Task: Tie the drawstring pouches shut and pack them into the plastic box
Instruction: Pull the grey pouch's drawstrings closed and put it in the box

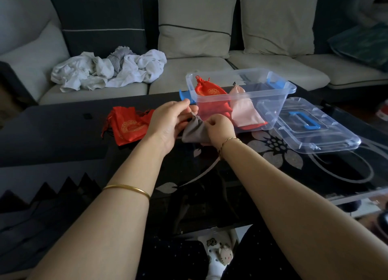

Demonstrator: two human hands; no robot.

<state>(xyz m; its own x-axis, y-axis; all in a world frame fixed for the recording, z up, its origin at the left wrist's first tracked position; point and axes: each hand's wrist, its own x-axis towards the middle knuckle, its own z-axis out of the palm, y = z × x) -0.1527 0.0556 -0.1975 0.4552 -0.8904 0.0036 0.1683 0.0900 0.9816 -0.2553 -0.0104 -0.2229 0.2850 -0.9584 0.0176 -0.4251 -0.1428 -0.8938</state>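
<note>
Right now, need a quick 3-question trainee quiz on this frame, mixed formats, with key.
1. True or false: the lid is closed on the plastic box.
2. Which pouch do the left hand and right hand hold between them? A red, B grey, C pink.
3. Fill in: the pouches in the box are red and ____.
Key: 1 false, the lid lies on the table beside the box. 2 B, the grey pouch. 3 pink: a pink pouch beside a red pouch.

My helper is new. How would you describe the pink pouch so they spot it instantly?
Find the clear plastic box on the dark table. Inside it, the pink pouch lies right of a red pouch; it alone is pale and plain.
</note>
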